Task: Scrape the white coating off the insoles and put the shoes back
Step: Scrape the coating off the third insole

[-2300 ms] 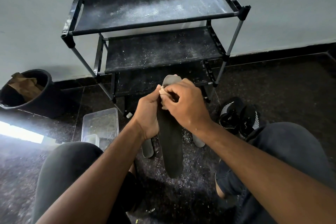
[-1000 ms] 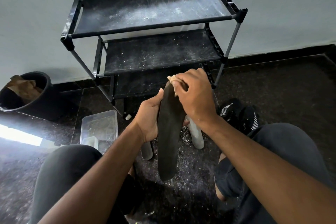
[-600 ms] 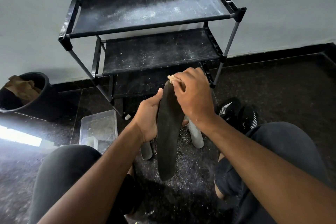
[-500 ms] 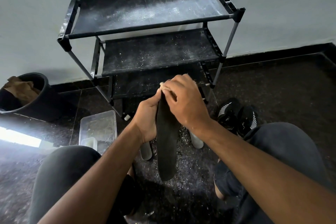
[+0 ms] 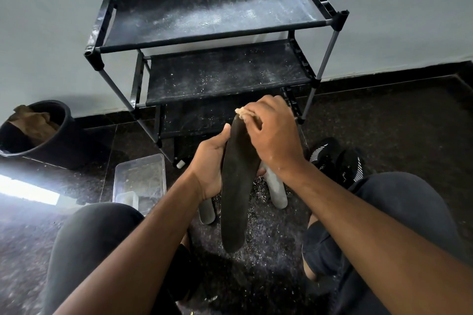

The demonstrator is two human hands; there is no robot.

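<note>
A pale wall meets a dark speckled floor [image 5: 384, 120], with a black skirting strip along the joint. At the far left a black bucket [image 5: 55, 140] stands on the floor near the wall and contains crumpled brown material [image 5: 32, 120]. A bright strip of light lies on the floor below the bucket. To the right of the bucket, a clear plastic tub [image 5: 139, 179] rests on the floor beside the person's left knee [image 5: 97, 235]. A black shoe rack [image 5: 217, 41] stands against the wall behind the tub; its shelves are dusted with white powder and flecks. In the centre, the left hand [image 5: 208, 163] grips a dark insole [image 5: 236, 186] by its left edge at mid-length, thumb on the near face, fingertips showing past the right edge. The insole is held roughly upright above the floor, its lower end hanging free between the knees. The right hand [image 5: 272, 135] is curled around a small pale pad [image 5: 243, 112] and presses it against the top end of the insole. Two grey insoles lie on the floor behind the hands: one [image 5: 206, 211] below the left wrist and one [image 5: 277, 190] below the right wrist. White scrapings are scattered on the floor around them. To the right, a pair of black shoes [image 5: 337, 161] with white stripes sits on the floor just beyond the right knee [image 5: 399, 202].
</note>
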